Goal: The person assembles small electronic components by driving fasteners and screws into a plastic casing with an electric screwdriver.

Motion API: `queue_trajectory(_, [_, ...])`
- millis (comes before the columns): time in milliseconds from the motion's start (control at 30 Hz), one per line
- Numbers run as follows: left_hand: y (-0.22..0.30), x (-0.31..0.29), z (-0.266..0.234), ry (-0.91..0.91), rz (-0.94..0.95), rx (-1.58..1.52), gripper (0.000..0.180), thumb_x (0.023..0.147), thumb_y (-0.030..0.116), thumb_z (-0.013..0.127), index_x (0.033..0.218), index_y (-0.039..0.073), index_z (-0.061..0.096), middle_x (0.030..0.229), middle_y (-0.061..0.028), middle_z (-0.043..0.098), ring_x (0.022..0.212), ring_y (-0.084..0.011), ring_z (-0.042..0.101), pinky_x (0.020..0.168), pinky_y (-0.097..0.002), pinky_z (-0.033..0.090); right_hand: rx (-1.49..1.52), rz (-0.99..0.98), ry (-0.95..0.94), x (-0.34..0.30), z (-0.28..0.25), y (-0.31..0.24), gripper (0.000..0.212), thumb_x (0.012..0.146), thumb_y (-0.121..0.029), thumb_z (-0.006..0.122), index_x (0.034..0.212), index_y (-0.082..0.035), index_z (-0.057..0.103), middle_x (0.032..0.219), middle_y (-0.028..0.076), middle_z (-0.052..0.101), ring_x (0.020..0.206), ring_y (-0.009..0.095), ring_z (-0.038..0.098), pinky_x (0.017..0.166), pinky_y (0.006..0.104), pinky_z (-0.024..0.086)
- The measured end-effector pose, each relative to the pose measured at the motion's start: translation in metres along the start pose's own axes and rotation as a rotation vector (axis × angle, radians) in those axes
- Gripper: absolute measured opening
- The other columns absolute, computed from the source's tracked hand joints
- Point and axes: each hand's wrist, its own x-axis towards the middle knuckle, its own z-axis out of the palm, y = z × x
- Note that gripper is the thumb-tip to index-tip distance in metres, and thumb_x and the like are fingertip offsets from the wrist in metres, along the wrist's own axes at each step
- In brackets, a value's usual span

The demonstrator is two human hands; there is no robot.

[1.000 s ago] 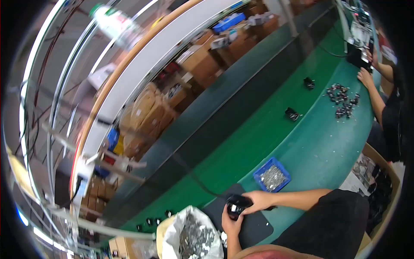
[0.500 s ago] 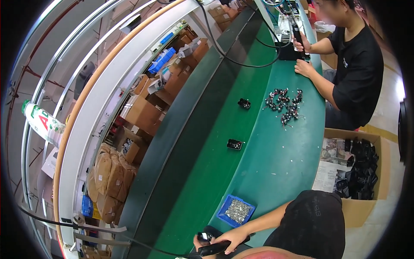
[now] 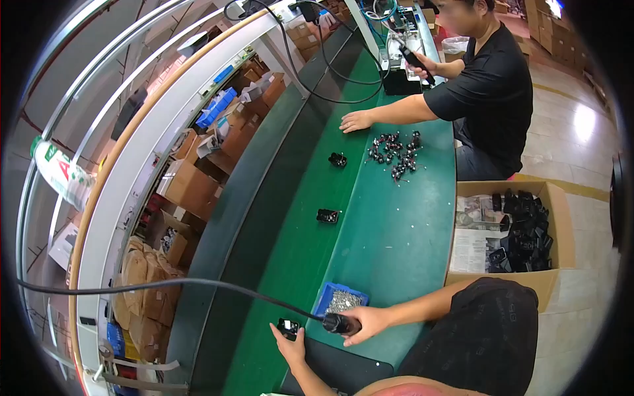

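Observation:
My left hand (image 3: 290,348) is over the near edge of the green belt, thumb and fingers on either side of a small black plastic housing (image 3: 288,328) with a light patch on top. In my right hand (image 3: 368,324) is a black corded electric screwdriver (image 3: 338,323), its cable running off to the left. Its tip is hidden. Just beyond the right hand stands a blue tray (image 3: 321,305) of small silver screws (image 3: 345,301). A dark mat (image 3: 343,367) lies on the bench below both hands.
Two black housings, one nearer (image 3: 328,216) and one farther (image 3: 338,160), sit on the belt. Small wired parts (image 3: 395,155) are heaped on the bench. A co-worker's hand (image 3: 356,121) reaches over the belt. A carton (image 3: 561,224) of black parts stands at right.
My hands have moved apart: the left went left to the belt with the housing, the right lifted the screwdriver beside the tray. The co-worker's arm now stretches over the belt. My view shifted.

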Motion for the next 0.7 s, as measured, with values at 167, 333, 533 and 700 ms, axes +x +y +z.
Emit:
queue_trajectory(167, [0.012, -0.054, -0.013, 0.158, 0.101, 0.086, 0.072, 0.078, 0.013, 0.071, 0.140, 0.002, 0.037, 0.133, -0.0246, 0.048, 0.116, -0.0413, 0.050, 0.103, -0.0468, 0.036, -0.094, 0.021, 0.129, -0.007, 0.009, -0.005, 0.043, 0.079, -0.009, 0.075, 0.116, -0.004, 0.052, 0.080, -0.004, 0.054, 0.072, 0.003, 0.047, 0.063, 0.0213, 0.042])
queue_trajectory(333, [0.010, -0.138, -0.031, 0.324, 0.082, -0.058, 0.012, 0.084, 0.009, 0.063, 0.090, -0.002, 0.062, 0.074, -0.0135, 0.061, 0.061, -0.0220, 0.056, 0.061, -0.0326, 0.047, -0.062, -0.041, 0.316, -0.003, 0.016, 0.014, 0.043, 0.080, -0.001, 0.071, 0.118, -0.004, 0.052, 0.083, -0.001, 0.056, 0.074, 0.004, 0.051, 0.063, 0.0235, 0.043])
queue_trajectory(533, [0.054, -0.119, -0.065, 0.750, 0.313, -0.257, 0.026, 0.091, 0.013, 0.055, 0.068, 0.003, 0.048, 0.059, -0.0044, 0.043, 0.047, -0.0147, 0.039, 0.044, -0.0277, 0.031, 0.066, -0.084, 0.368, -0.008, 0.002, -0.002, 0.049, 0.080, 0.009, 0.064, 0.124, -0.004, 0.047, 0.080, 0.003, 0.054, 0.071, 0.009, 0.052, 0.062, 0.0257, 0.042])
queue_trajectory(700, [0.174, -0.092, -0.148, 0.907, 0.811, -0.926, 0.022, 0.102, 0.017, 0.037, 0.105, -0.004, 0.040, 0.065, -0.0012, 0.030, 0.048, -0.0084, 0.023, 0.039, -0.0214, 0.016, -0.059, -0.056, 0.418, 0.001, 0.026, -0.002, 0.054, 0.077, 0.001, 0.070, 0.125, -0.001, 0.046, 0.098, 0.000, 0.054, 0.087, 0.006, 0.051, 0.079, 0.0240, 0.047])
